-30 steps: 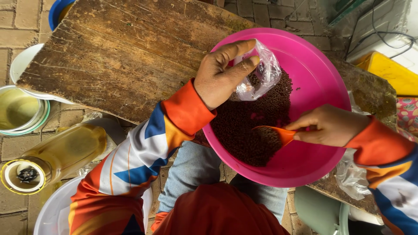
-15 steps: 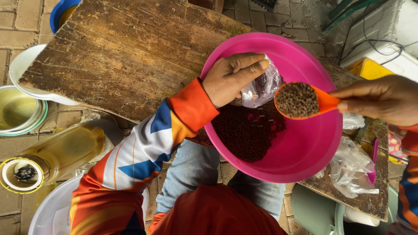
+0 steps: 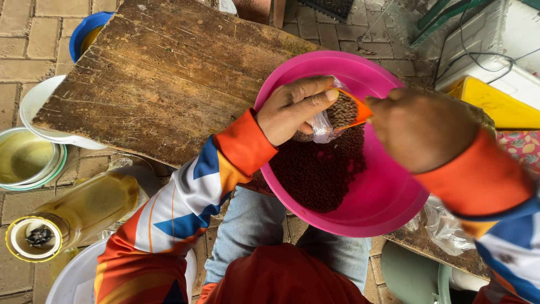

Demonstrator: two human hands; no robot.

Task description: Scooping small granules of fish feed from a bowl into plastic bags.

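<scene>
Head view: hands point(image 3: 360, 115) meeting over pink bowl point(image 3: 388, 191)

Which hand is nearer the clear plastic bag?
Left. The left hand pinches the clear plastic bag open over the pink basin; the right hand holds the orange scoop at its mouth.

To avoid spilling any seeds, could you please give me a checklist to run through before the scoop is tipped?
1. Left hand holds the small clear bag at its top: ok.
2. Orange scoop loaded with dark seeds, at the bag: ok.
3. Bag mouth wide enough: cannot tell.
4. Bag and scoop over the pink basin, so spills land inside: ok.
5. Right hand grips the scoop; handle hidden: cannot tell.
</scene>
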